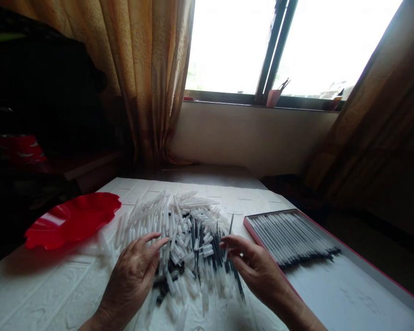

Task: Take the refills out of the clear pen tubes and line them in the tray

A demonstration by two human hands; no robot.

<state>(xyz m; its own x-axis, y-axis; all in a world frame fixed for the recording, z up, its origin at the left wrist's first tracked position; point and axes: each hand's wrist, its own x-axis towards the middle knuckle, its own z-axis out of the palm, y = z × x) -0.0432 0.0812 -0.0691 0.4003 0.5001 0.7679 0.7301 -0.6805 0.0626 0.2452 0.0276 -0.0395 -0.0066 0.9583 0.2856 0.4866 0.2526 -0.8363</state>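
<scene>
A heap of translucent white pen tubes (152, 214), small clear caps (207, 250), dark thin refills (218, 243) and black plugs (163, 287) covers the middle of the white table. My left hand (134, 266) is over the heap's left front side, fingers apart and holding nothing. At the heap's right side, my right hand (246, 257) pinches a thin dark-tipped pen refill (231, 225), which stands nearly upright between thumb and fingers. Right of that hand, a red-edged tray (365, 294) holds a row of assembled pens (290, 234) with black ends.
A red wavy-edged dish (74, 218) stands at the table's left. Behind the table are a wall, a window and curtains (152, 69). A pink cup (273, 98) with thin sticks stands on the sill. Dark furniture is at the far left.
</scene>
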